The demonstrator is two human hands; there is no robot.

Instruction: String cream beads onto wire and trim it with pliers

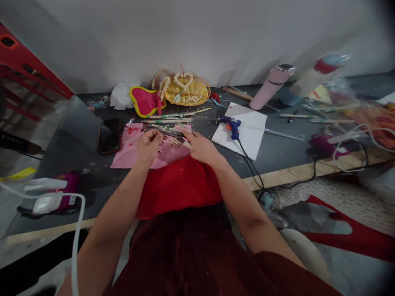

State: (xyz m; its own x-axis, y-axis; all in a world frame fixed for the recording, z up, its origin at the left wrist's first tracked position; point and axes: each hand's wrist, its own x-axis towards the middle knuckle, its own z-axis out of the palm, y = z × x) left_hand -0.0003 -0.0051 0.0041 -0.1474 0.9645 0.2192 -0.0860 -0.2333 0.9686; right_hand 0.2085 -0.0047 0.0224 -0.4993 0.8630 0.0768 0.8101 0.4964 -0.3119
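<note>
My right hand (202,148) is closed around the handles of dark-bladed scissors (173,132), whose blades point left toward my other hand. My left hand (149,144) is closed in a pinch close to the blades. A thin pale stick (131,141) juts out on its left side; its other end is hidden by the fingers. Beneath both hands lies a pink sheet (126,154), with a small heap of beige bits (175,142) on it between them. Red cloth (182,185) covers the lap and table edge below.
Green-patterned sticks (169,121) lie beyond the hands, before a yellow woven basket (185,95) with beaded loops. A blue glue gun (231,125) rests on white paper (259,119). Left is a phone (109,136); a pink bottle (271,86) stands back right. Cables hang over the edge.
</note>
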